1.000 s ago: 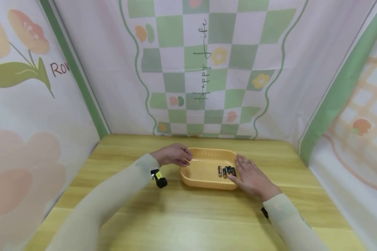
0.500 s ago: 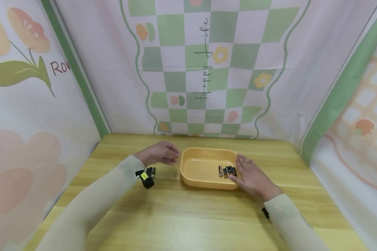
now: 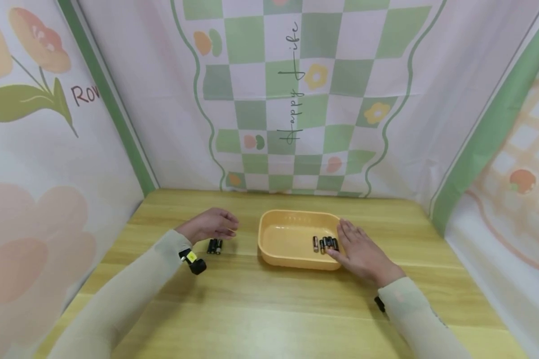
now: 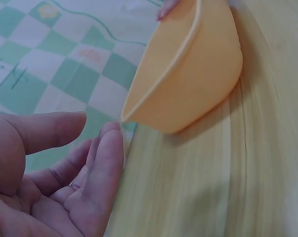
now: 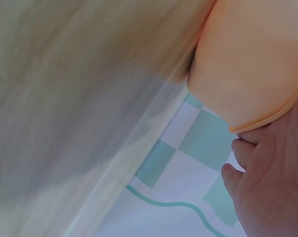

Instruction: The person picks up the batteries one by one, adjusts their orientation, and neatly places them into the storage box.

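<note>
- I see the left hand [image 3: 211, 224] half open, empty, nearest three black cylindrical batteries [image 3: 214, 246] just nearside, axes fore-and-aft.
- The right hand [image 3: 364, 254], fingers straight, gripping nothing, touches a yellow rectangular plastic tray [image 3: 280, 242].

Tray [image 3: 274, 260]: right end largely hidden by your right hand [image 3: 368, 257]; cut off by the top edge of your left wrist view, and by the top and right edges of your right wrist view, where its inside is out of sight. Tray batteries [image 3: 329, 243]: markings too small to read; the rightmost perhaps partly covered by your hand. Outer batteries [image 3: 214, 246]: labels likewise too small for you to read. Left hand [image 4: 60, 182]: cut off by the left and bottom edges of its wrist view. Sleeves [image 3: 117, 299]: both cut off by your head view's bottom edge.
</note>
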The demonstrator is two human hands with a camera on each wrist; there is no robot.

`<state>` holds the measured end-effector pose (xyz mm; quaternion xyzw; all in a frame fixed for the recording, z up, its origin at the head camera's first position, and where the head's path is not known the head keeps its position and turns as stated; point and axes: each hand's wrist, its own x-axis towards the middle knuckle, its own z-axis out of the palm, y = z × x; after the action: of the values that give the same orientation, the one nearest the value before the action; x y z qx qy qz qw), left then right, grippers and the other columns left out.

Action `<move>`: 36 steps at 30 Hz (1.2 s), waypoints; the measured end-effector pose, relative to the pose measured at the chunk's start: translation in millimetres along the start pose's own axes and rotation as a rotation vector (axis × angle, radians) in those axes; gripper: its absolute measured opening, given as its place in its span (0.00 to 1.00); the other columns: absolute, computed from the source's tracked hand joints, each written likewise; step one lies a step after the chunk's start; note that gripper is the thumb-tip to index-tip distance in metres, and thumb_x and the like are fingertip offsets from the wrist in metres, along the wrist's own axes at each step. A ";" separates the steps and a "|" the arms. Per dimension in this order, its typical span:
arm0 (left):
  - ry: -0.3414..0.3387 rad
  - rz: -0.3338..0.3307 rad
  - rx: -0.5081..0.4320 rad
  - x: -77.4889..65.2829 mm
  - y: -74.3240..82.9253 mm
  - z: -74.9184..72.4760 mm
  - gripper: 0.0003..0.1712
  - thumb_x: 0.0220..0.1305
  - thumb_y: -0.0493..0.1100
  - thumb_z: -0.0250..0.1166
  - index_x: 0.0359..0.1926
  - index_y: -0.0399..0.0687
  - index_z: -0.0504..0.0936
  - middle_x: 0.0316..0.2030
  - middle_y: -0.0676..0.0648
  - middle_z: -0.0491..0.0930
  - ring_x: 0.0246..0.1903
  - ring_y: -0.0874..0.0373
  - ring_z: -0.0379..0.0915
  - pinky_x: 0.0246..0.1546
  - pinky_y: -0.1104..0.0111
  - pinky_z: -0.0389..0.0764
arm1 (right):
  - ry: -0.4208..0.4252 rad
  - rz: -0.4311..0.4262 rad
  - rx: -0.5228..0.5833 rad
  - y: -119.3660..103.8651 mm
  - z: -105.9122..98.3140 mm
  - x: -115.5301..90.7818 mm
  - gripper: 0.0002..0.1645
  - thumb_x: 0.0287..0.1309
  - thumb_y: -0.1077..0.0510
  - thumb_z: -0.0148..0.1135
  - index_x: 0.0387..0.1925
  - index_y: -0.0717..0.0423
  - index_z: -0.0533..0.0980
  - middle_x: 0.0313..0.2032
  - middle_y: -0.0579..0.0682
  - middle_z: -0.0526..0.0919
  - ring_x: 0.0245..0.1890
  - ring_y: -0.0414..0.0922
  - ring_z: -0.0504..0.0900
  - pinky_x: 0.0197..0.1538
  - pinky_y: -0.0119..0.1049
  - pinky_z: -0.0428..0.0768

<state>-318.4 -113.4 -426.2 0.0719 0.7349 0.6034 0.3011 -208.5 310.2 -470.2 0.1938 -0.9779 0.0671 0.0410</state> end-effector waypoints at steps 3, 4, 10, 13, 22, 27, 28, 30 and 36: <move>0.024 -0.012 -0.016 -3.5 -7.2 -5.6 0.20 0.66 0.33 0.61 0.56 0.28 0.70 0.51 0.32 0.74 0.38 0.50 0.80 0.55 0.53 0.78 | -0.005 0.005 0.002 -0.7 0.8 0.2 0.53 0.70 0.30 0.36 0.72 0.72 0.45 0.74 0.65 0.39 0.73 0.60 0.40 0.73 0.57 0.44; 0.036 -0.017 -0.015 -5.1 -9.6 -7.1 0.19 0.66 0.33 0.61 0.56 0.28 0.71 0.52 0.31 0.73 0.39 0.49 0.80 0.54 0.53 0.78 | -0.009 0.005 0.001 -0.9 1.3 0.2 0.53 0.70 0.30 0.36 0.72 0.72 0.45 0.74 0.64 0.38 0.73 0.60 0.39 0.73 0.56 0.43; 0.075 -0.037 -0.019 -11.9 -23.1 -15.9 0.20 0.66 0.32 0.61 0.56 0.27 0.70 0.50 0.31 0.74 0.40 0.46 0.80 0.40 0.63 0.85 | -0.019 0.011 -0.007 -0.8 2.7 0.6 0.53 0.70 0.29 0.35 0.73 0.71 0.44 0.74 0.63 0.38 0.74 0.59 0.38 0.73 0.56 0.43; 0.080 -0.039 -0.025 -11.9 -28.8 -20.8 0.21 0.65 0.32 0.61 0.56 0.27 0.70 0.49 0.32 0.75 0.38 0.48 0.81 0.38 0.65 0.85 | -0.010 0.007 -0.012 0.3 2.2 0.6 0.53 0.70 0.30 0.36 0.72 0.71 0.44 0.74 0.64 0.39 0.73 0.59 0.39 0.73 0.56 0.44; 0.120 -0.075 -0.021 -12.1 -45.5 -33.7 0.21 0.67 0.34 0.60 0.58 0.27 0.69 0.39 0.39 0.79 0.31 0.55 0.79 0.35 0.68 0.85 | 0.014 -0.004 -0.004 -1.7 -0.1 -1.3 0.53 0.70 0.30 0.36 0.72 0.73 0.46 0.73 0.66 0.42 0.73 0.61 0.42 0.72 0.57 0.45; 0.169 -0.085 0.023 -10.7 -55.4 -39.6 0.18 0.66 0.34 0.59 0.55 0.29 0.71 0.37 0.40 0.80 0.31 0.54 0.79 0.35 0.66 0.85 | 0.003 0.002 -0.009 -0.9 1.5 -1.4 0.53 0.70 0.30 0.36 0.72 0.71 0.46 0.74 0.64 0.40 0.73 0.60 0.41 0.73 0.56 0.45; 0.179 -0.085 0.032 -10.3 -57.7 -40.5 0.17 0.66 0.33 0.59 0.54 0.30 0.72 0.36 0.39 0.80 0.31 0.54 0.79 0.35 0.66 0.85 | 0.000 0.003 -0.007 -0.6 1.5 -1.3 0.53 0.70 0.30 0.36 0.72 0.71 0.45 0.74 0.64 0.40 0.73 0.60 0.41 0.73 0.56 0.45; 0.191 -0.093 0.047 -10.1 -61.6 -41.5 0.15 0.65 0.33 0.60 0.51 0.30 0.73 0.36 0.39 0.81 0.30 0.54 0.79 0.33 0.66 0.85 | -0.009 0.004 -0.003 -0.4 1.2 -1.8 0.53 0.70 0.30 0.36 0.72 0.71 0.45 0.74 0.63 0.39 0.73 0.59 0.40 0.73 0.56 0.44; 0.206 -0.118 0.036 -9.5 -68.9 -43.8 0.10 0.62 0.31 0.61 0.43 0.29 0.77 0.30 0.40 0.82 0.23 0.58 0.78 0.28 0.68 0.85 | -0.013 0.003 -0.003 -0.3 -0.3 -2.3 0.53 0.70 0.30 0.36 0.72 0.71 0.45 0.74 0.62 0.38 0.73 0.59 0.39 0.73 0.56 0.44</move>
<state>-316.1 -172.8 -483.0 -0.0283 0.7757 0.5754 0.2577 -206.2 310.9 -470.1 0.1926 -0.9786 0.0643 0.0348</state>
